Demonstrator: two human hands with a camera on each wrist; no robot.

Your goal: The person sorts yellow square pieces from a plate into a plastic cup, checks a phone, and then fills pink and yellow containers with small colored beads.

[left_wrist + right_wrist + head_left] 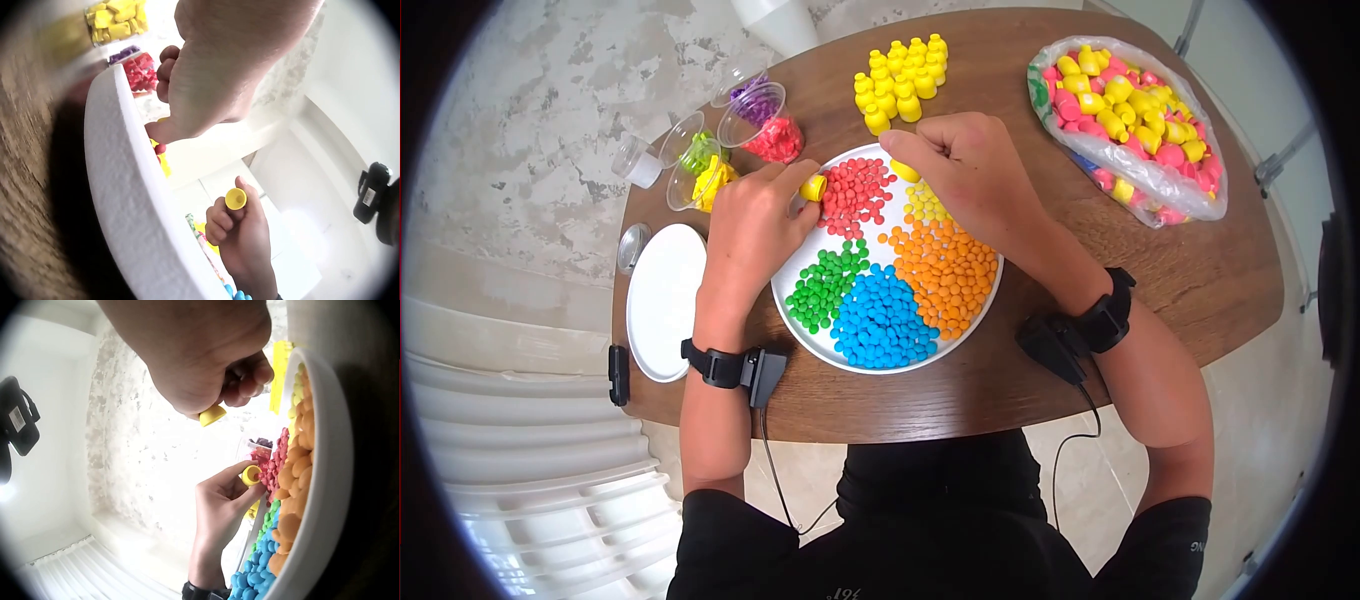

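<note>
A round white plate holds candy-like pieces sorted by colour: red, yellow, orange, blue and green. Over its far left rim, my left hand pinches a small hollow yellow piece between thumb and fingers, its round opening beside the red pieces. My right hand, above the far right rim, grips another hollow yellow cup-like piece, its opening visible from the left wrist view. The two yellow pieces are held apart. Part of the right one is hidden by fingers.
Several small yellow bottles stand grouped behind the plate. A plastic bag of pink and yellow bottle parts lies at the right. Clear cups with coloured pieces are at the far left, near an oval-looking white plate.
</note>
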